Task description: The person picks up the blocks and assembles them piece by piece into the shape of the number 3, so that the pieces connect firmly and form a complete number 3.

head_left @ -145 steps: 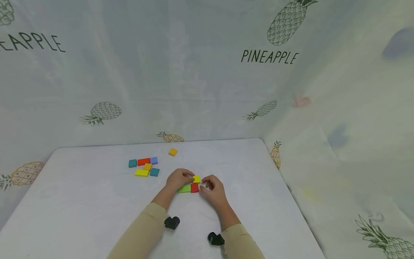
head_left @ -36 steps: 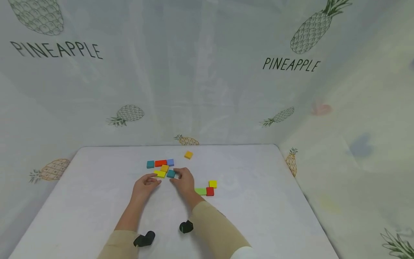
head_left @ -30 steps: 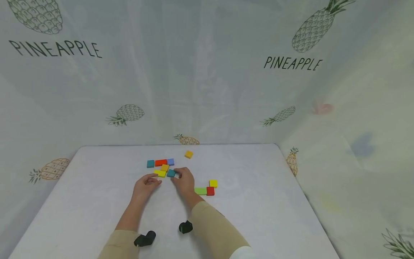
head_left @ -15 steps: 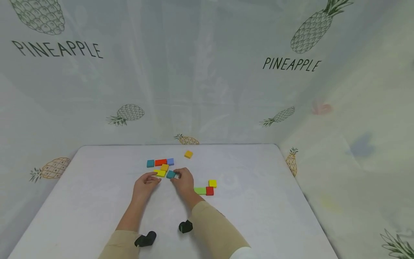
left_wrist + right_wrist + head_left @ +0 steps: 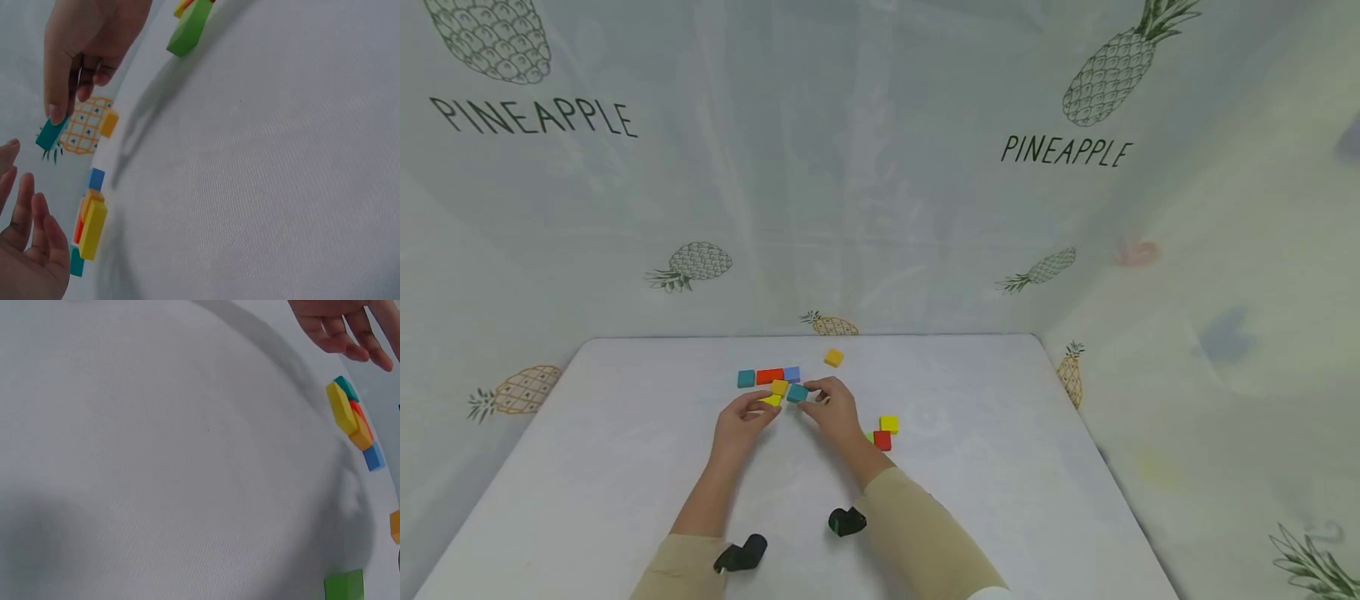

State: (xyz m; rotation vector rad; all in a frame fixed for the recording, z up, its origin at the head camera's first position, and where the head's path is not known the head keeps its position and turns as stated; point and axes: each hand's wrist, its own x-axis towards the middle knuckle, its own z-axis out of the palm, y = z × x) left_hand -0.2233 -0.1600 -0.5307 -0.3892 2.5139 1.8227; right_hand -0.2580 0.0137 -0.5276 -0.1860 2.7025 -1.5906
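In the head view my right hand (image 5: 837, 414) pinches a teal block (image 5: 797, 392) between thumb and fingers. The left wrist view shows that block (image 5: 51, 133) raised off the table. My left hand (image 5: 737, 429) hovers close by on the left, its fingers loosely bent and holding nothing. Its fingertips overlap a long yellow block (image 5: 94, 229) in the head view. An orange block (image 5: 780, 387) sits against the yellow one. Behind them a second teal block (image 5: 746, 379), a red block (image 5: 770, 377) and a blue block (image 5: 792, 374) form a row.
A lone orange block (image 5: 833, 357) lies near the back edge of the white table (image 5: 985, 500). To the right, a yellow block (image 5: 889, 424), a red block (image 5: 882, 441) and a green block (image 5: 345, 586) sit together. Pineapple-print cloth (image 5: 865, 167) hangs behind.
Both hands have gone from the green, red and yellow group to the left cluster. My right hand has since lifted the teal block, and my left hand has shifted slightly over the yellow block.
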